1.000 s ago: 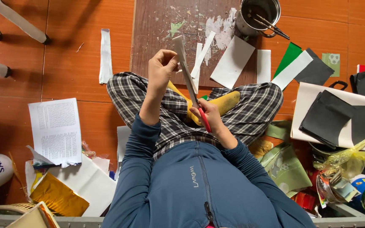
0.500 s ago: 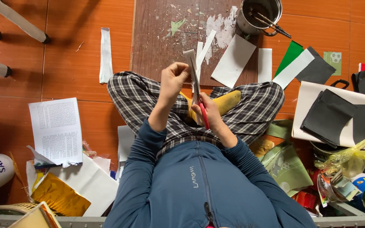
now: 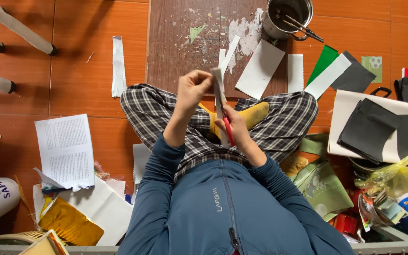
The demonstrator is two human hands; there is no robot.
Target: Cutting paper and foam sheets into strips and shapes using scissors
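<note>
Above the crossed legs (image 3: pixel 279 118), the left hand (image 3: pixel 192 89) pinches the top of a narrow paper strip (image 3: pixel 219 87), fingers closed on it. Just below the strip, the right hand (image 3: pixel 234 130) grips red-handled scissors (image 3: pixel 229 132), whose blades seem to run up along the strip. Beyond the strip lies a wooden board (image 3: pixel 180 42).

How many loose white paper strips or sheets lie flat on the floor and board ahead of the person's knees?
5: a long strip on the floor at left; two thin strips on the board; a wide sheet; a strip beside it. More may be hidden under the clutter.
</note>
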